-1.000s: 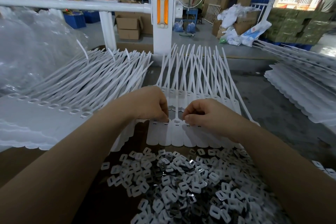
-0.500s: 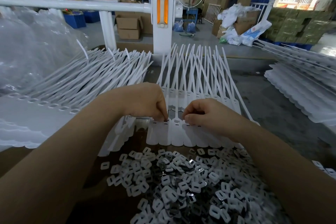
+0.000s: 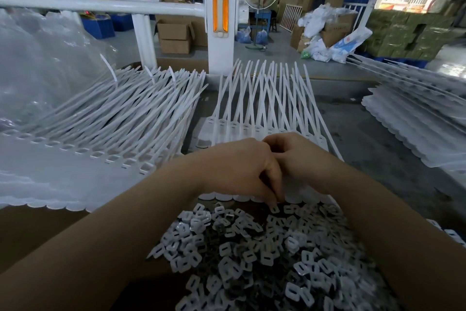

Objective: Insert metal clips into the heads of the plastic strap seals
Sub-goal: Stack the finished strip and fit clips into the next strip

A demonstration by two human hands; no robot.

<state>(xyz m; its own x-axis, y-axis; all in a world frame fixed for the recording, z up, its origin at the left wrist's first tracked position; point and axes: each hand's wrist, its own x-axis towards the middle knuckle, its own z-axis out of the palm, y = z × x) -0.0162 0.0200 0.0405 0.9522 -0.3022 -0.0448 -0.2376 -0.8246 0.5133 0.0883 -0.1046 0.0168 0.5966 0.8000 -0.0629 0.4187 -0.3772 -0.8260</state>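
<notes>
1. A factory floor fills the background: cardboard boxes [image 3: 175, 37], blue crates, lit monitors and white sacks, all soft with distance. A white railing post [image 3: 220, 18] with an orange reflector stands at the far edge of the work surface.
2. The work surface [image 3: 45, 230] looks like brown cardboard; its edges are cut off by the frame and covered by stock.
3. A sheet of white plastic strap seals [image 3: 254, 111] lies at the middle, tails fanning toward the post. Its row of heads is mostly hidden under both hands.
4. A larger stack of strap seals [image 3: 100, 131] lies toward the left edge, another stack [image 3: 416, 119] toward the right edge, partly out of frame.
5. A heap of metal clips [image 3: 252, 255] covers the near edge, blurred at the bottom.
6. The left hand [image 3: 242, 167] reaches down, its fingertips [image 3: 273, 201] touching a clip at the far rim of the heap; whether they pinch it I cannot tell.
7. The right hand [image 3: 300, 156] rests on the seal heads, fingers curled under; what they hold is hidden behind the left hand.
</notes>
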